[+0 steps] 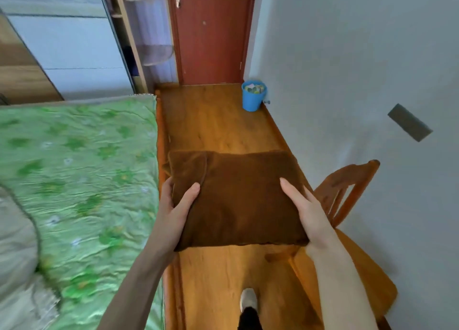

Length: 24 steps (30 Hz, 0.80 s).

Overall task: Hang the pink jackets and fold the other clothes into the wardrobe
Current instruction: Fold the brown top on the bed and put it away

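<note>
So, both hands are on a folded brown garment (238, 200), carrying it flat out in front, up in the air over the wooden floor (218, 121). The left hand (173, 213) has its grip on the near left edge: thumb lying on top of the fabric, the other fingers wrapped round the side and underneath. The right hand (305, 210) has the near right edge, thumb stretched forward on top, the rest of the fingers tucked below where you can't see them. So both grips are closed round the cloth, one per side, and it sits between them like a tray. There's a fold line or seam running down the top near the left thumb.

Left of the left grip is the bed (74, 168) with a green flowery cover, a bit blurred, and a pale blanket (17, 242) bunched at its near corner. Just right of the right grip, partly behind the wrist, is a wooden chair (347, 188) against the white wall. Straight ahead past the garment there's a reddish door (211, 36), with a blue bin (253, 96) standing on the floor beside it in the corner. Ahead and to the left of the grips is the wardrobe (69, 44) with its pale sliding panel, and some clothes hanging in the open part (151, 31) next to the door. Below the hands one foot in a white shoe (248, 302) shows on the floor.
</note>
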Each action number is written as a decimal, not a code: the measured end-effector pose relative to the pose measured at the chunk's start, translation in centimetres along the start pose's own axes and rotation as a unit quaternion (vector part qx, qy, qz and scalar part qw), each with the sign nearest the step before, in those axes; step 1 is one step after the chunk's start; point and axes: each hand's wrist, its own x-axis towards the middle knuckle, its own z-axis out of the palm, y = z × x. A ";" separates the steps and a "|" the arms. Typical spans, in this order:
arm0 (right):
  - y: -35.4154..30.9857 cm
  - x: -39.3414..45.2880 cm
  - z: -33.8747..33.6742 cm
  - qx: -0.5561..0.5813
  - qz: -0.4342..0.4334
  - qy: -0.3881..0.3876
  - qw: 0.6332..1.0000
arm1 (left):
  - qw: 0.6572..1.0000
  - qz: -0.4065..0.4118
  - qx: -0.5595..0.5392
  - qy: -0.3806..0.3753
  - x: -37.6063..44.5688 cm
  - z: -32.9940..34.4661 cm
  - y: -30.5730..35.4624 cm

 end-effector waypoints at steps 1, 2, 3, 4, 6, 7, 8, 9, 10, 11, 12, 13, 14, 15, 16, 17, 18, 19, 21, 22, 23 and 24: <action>-0.8 1.7 -0.2 -0.001 0.005 -0.007 1.000 | 1.000 0.003 0.002 0.013 1.3 0.8 0.0; -1.7 3.4 -0.4 -0.003 0.009 -0.013 1.000 | 1.000 0.004 0.005 0.026 2.6 1.7 0.2; -2.8 5.2 -0.7 -0.005 0.011 -0.019 1.000 | 0.999 0.004 0.007 0.036 3.9 2.7 0.5; -3.8 6.9 -1.0 -0.005 0.012 -0.026 1.000 | 0.999 0.003 0.006 0.044 5.2 3.7 0.9; -5.8 10.1 -1.6 -0.008 0.009 -0.044 0.999 | 0.998 0.005 0.002 0.056 7.7 5.6 1.6; -6.9 11.5 -1.9 -0.013 0.006 -0.051 0.999 | 0.998 0.010 0.001 0.061 8.8 6.4 1.9; -7.8 13.0 -2.2 -0.018 0.002 -0.056 0.998 | 0.998 0.015 0.003 0.065 10.0 7.1 2.3; -8.7 14.3 -2.3 -0.022 0.000 -0.059 0.998 | 0.997 0.019 0.007 0.069 11.2 7.6 2.8; -9.6 15.6 -2.4 -0.025 -0.002 -0.063 0.998 | 0.997 0.023 0.009 0.074 12.2 8.1 3.2; -10.4 16.8 -2.4 -0.027 -0.004 -0.069 0.997 | 0.996 0.029 0.009 0.078 13.3 8.6 3.7; -11.1 18.1 -2.4 -0.026 -0.006 -0.078 0.997 | 0.996 0.034 0.008 0.083 14.2 9.0 4.2; -11.9 19.4 -2.2 -0.026 -0.007 -0.089 0.996 | 0.995 0.038 0.008 0.091 15.1 9.4 4.8; -12.7 20.5 -1.9 -0.026 -0.006 -0.099 0.995 | 0.994 0.040 0.008 0.099 16.0 9.6 5.3; -13.5 21.5 -1.4 -0.027 -0.006 -0.109 0.994 | 0.993 0.040 0.007 0.107 16.8 9.8 5.9; -14.2 22.5 -0.9 -0.029 -0.008 -0.120 0.992 | 0.992 0.042 0.004 0.115 17.7 9.8 6.5; -15.0 23.5 -0.4 -0.031 -0.010 -0.129 0.991 | 0.991 0.046 0.002 0.123 18.6 9.8 7.1; -15.8 24.6 0.2 -0.031 -0.011 -0.137 0.990 | 0.990 0.051 0.000 0.132 19.6 9.8 7.7; -16.6 25.7 0.9 -0.031 -0.012 -0.146 0.989 | 0.989 0.057 -0.002 0.140 20.7 9.7 8.2; -18.2 28.1 2.3 -0.034 -0.012 -0.158 0.987 | 0.987 0.068 -0.008 0.148 23.2 9.5 9.1; -18.9 29.4 3.1 -0.038 -0.013 -0.160 0.986 | 0.986 0.071 -0.011 0.149 24.6 9.3 9.5; -19.6 30.7 3.9 -0.040 -0.017 -0.162 0.986 | 0.986 0.076 -0.014 0.150 26.1 9.2 9.9; -20.3 32.2 4.8 -0.038 -0.025 -0.164 0.985 | 0.985 0.082 -0.017 0.150 27.8 8.9 10.4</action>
